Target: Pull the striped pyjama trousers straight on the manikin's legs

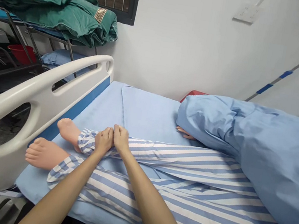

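Note:
A figure with smooth, plastic-looking feet, like a care manikin, lies on the bed in striped trousers (187,161). Both hands are on the far trouser leg, just above its ankle. My left hand (103,140) is closed on the striped cloth nearer the far foot (68,130). Right beside it, touching, my right hand (120,137) is closed on the same leg; its fingertips are hidden. The near foot (44,154) rests on the sheet, its trouser leg passing under my forearms. A blue quilt (248,135) covers the upper body, and some fingers (185,133) show from under it.
The white footboard (40,87) of the bed rises on the left. A light blue sheet (150,108) covers the mattress. Green folded bedding (58,6) lies on a rack beyond, above a red bucket (22,53). A pole with blue bands (264,88) leans at the right.

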`<action>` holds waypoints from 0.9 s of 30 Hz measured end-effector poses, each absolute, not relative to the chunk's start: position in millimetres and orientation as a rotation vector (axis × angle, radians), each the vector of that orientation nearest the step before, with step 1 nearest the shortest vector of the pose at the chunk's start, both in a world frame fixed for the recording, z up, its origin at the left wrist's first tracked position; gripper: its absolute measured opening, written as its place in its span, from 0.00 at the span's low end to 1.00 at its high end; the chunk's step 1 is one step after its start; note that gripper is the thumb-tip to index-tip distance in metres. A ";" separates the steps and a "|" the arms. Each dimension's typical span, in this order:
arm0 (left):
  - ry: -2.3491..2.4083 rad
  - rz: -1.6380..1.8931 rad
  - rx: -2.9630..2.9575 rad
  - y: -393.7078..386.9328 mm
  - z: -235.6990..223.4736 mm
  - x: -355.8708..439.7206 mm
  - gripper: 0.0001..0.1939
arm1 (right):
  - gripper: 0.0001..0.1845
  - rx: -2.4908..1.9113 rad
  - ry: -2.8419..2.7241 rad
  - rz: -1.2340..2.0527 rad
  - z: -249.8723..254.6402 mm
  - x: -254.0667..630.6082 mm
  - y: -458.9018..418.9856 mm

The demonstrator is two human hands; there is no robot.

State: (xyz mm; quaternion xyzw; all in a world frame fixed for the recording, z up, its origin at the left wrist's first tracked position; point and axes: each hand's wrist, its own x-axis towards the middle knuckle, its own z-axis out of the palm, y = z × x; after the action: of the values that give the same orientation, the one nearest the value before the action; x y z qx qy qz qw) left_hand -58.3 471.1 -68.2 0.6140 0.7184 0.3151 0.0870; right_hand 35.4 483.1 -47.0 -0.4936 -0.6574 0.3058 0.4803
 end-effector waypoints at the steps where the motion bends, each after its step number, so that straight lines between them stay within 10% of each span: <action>1: 2.149 0.914 1.826 471.5 -68.7 -57.2 0.15 | 0.21 -1.177 -1.655 0.715 -43.7 43.7 481.4; 27: 1.917 0.919 1.935 486.7 -48.6 81.6 0.16 | 0.21 -1.453 -1.736 0.355 -23.7 229.1 495.4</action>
State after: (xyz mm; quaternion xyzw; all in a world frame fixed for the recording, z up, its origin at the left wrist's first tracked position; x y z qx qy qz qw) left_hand 81.6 486.7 -48.6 0.6670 0.6610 0.3169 0.1332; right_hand 229.1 495.4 -23.7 -0.5775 -0.6902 0.1413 0.4125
